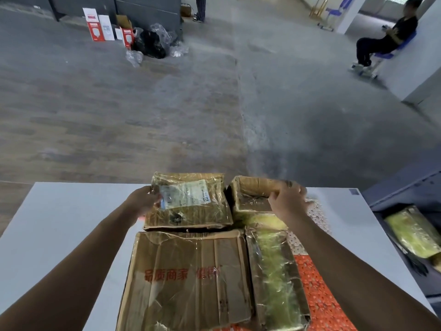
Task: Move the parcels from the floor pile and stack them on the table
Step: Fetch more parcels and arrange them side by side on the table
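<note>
Several taped cardboard parcels lie on the white table [59, 223]. A large box with red print [188, 280] fills the near middle. Behind it sits a labelled parcel [188, 201]; my left hand [143, 201] grips its left edge. To its right is a small brown parcel [253, 194], and my right hand [288, 199] holds its right side, fingers curled over the top. A narrow parcel with green contents [274, 278] lies along the large box's right side, on a red-and-white patterned parcel [319, 292].
A dark blue bin [405, 187] at the table's right holds another green-wrapped parcel [412, 232]. Beyond the table is bare concrete floor. Red-and-white cartons [97, 25] and black bags [150, 44] lie far left. A person sits on a blue chair [386, 44] far right.
</note>
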`<action>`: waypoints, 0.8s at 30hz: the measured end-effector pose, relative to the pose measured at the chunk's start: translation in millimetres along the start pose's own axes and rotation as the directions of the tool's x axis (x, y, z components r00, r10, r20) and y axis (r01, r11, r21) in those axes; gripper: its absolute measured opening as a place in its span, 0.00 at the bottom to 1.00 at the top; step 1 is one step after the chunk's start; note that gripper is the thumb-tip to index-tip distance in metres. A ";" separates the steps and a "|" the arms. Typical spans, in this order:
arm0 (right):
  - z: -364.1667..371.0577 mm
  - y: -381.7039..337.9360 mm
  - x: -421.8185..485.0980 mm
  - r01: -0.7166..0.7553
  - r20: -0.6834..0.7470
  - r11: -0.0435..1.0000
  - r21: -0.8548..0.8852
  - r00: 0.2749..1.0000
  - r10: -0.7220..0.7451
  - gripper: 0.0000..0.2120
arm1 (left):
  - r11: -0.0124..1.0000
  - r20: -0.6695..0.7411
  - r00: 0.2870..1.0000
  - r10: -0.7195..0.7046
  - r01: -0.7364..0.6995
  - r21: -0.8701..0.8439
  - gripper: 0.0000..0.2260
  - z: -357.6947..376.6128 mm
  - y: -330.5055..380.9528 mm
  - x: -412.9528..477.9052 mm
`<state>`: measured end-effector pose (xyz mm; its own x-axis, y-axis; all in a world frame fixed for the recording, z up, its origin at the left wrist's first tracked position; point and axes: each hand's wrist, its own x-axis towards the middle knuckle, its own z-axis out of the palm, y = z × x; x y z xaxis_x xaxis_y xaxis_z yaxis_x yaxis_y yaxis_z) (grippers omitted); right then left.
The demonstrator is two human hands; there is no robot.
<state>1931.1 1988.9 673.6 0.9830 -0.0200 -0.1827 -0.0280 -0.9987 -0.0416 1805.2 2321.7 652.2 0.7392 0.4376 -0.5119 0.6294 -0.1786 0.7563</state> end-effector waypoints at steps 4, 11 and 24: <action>6.6 18.4 6.7 -0.025 0.080 0.970 0.240 0.997 0.006 0.21 | 0.999 0.000 1.000 0.008 -0.008 -0.035 0.13 18.2 4.0 -7.4; 17.0 24.6 5.0 0.042 0.037 0.980 0.193 0.998 -0.050 0.25 | 1.000 -0.105 0.995 -0.003 0.000 -0.023 0.25 33.2 2.1 -11.0; -1.7 49.1 25.2 0.280 0.007 0.915 0.291 0.956 -0.295 0.28 | 0.764 -0.282 0.866 0.413 -0.160 0.625 0.26 54.9 14.8 -44.9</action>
<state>1954.8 1939.3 668.7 0.9462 0.2755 -0.1696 0.1966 -0.9060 -0.3747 1794.5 2251.0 663.9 0.8325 0.5539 -0.0165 0.5119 -0.7574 0.4053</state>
